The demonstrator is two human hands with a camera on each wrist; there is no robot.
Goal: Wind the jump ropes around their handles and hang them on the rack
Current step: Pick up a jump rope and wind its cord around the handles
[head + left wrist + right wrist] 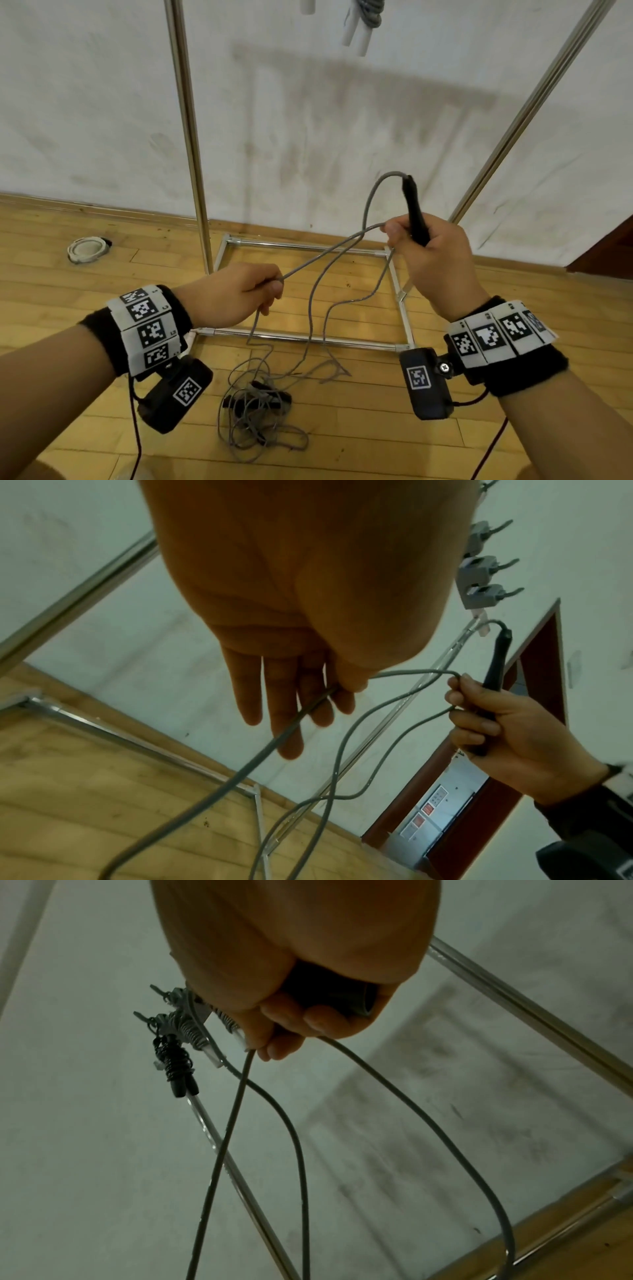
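Pinching the grey cord between thumb and forefinger, the left hand is raised at mid-height, other fingers loosely extended. Right of it, the right hand fists round an upright black handle. Slack falls to a tangle on the wood floor, before the rack base.

Two hands are showing, left hand and right hand. One black handle is sticking up, and one metal rack is standing by the wall. One rope pile is lying on the floor, and I'm counting two wound ropes hanging at the head view's top edge.
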